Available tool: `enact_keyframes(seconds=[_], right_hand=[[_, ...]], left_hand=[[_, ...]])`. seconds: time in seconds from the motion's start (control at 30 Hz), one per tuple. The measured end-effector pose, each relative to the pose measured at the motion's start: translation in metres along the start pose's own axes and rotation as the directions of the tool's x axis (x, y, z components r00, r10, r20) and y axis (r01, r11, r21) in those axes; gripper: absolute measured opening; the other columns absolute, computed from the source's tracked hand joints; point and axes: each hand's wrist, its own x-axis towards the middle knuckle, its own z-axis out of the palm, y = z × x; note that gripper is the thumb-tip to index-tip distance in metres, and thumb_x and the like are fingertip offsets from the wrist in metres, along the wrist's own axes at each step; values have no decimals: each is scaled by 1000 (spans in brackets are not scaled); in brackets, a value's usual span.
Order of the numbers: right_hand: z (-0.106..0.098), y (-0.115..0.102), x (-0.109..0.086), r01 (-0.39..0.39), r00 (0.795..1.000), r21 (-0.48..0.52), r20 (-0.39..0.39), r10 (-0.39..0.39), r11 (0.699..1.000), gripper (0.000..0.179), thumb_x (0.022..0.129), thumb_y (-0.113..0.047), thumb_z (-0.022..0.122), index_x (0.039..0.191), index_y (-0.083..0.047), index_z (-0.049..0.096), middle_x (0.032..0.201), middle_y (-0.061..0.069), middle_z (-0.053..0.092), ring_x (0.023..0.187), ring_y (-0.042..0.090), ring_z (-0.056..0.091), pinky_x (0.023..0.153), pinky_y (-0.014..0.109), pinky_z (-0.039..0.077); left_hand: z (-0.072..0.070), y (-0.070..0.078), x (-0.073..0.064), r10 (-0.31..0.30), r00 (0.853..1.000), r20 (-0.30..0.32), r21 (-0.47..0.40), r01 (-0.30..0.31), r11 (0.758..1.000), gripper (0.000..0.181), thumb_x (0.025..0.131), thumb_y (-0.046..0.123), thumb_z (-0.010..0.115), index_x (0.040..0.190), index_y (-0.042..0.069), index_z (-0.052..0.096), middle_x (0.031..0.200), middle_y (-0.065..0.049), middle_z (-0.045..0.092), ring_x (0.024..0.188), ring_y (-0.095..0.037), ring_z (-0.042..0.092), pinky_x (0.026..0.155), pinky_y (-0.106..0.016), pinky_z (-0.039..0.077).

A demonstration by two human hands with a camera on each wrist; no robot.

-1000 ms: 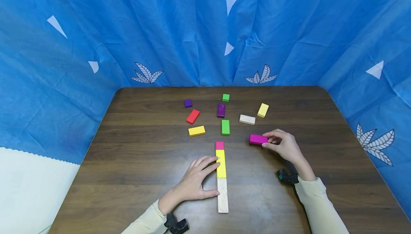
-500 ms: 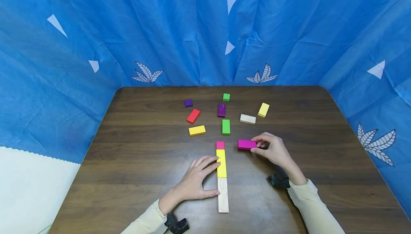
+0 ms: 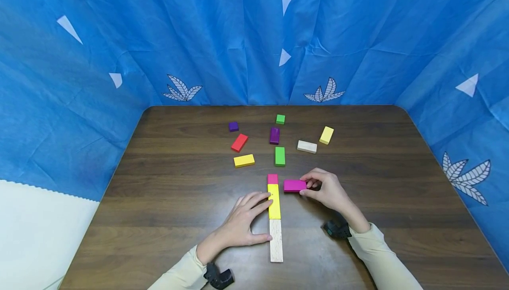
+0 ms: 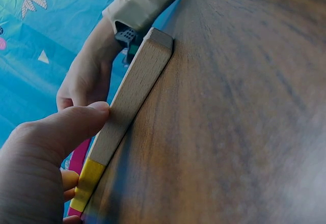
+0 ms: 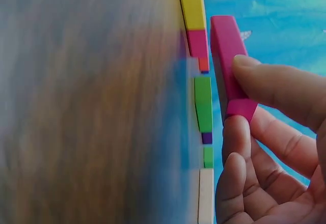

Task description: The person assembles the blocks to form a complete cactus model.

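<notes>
My right hand [image 3: 326, 189] pinches one end of a magenta block [image 3: 294, 186] between thumb and fingers. In the right wrist view the magenta block [image 5: 228, 56] appears raised off the table. A straight row on the table joins a plain wood block [image 3: 276, 240], a yellow block [image 3: 274, 201] and a small pink block [image 3: 272, 179] end to end. My left hand [image 3: 242, 223] lies along the row's left side, fingers spread. Its fingertips touch the yellow block, and its thumb touches the wood block [image 4: 133, 76]. The magenta block stands just right of the row, apart from it.
Beyond the row lie a green block [image 3: 280, 156], another yellow block [image 3: 244, 161], a red block [image 3: 239, 143], a purple block [image 3: 275, 135], a whitish block [image 3: 307, 146] and a pale yellow block [image 3: 326, 135]. Two smaller blocks sit farther back. A blue curtain [image 3: 222, 38] borders the table.
My right hand has moved left and slightly nearer with the magenta block, bringing it close to the row. The left hand and the row have stayed in place.
</notes>
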Motion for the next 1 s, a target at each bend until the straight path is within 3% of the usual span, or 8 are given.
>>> enact_keyframes(seconds=[0.43,0.67,1.0], right_hand=[[7,-2,0,-1,999,-19,45,2,1000,27,71,-8,86,95,-7,74,79,-3,63,70,6,57,64,22,50],[10,-2,0,-7,998,3,62,7,1000,25,71,-7,85,94,-6,74,78,-2,61,69,7,57,63,21,49],[14,-3,-1,7,997,5,81,-8,1000,25,70,-7,86,91,-6,73,77,-1,61,68,4,56,61,20,49]], left_hand=[[1,-1,0,24,999,-25,19,-24,1000,82,73,57,74,141,16,53,149,-1,45,136,-21,41,107,-46,37],[0,-1,0,6,1000,-5,8,-6,1000,82,75,59,73,142,17,52,151,1,44,137,-21,39,109,-46,35],[1,-2,1,73,995,-71,59,-69,996,83,73,58,74,139,14,55,147,-3,47,134,-24,43,105,-46,39]])
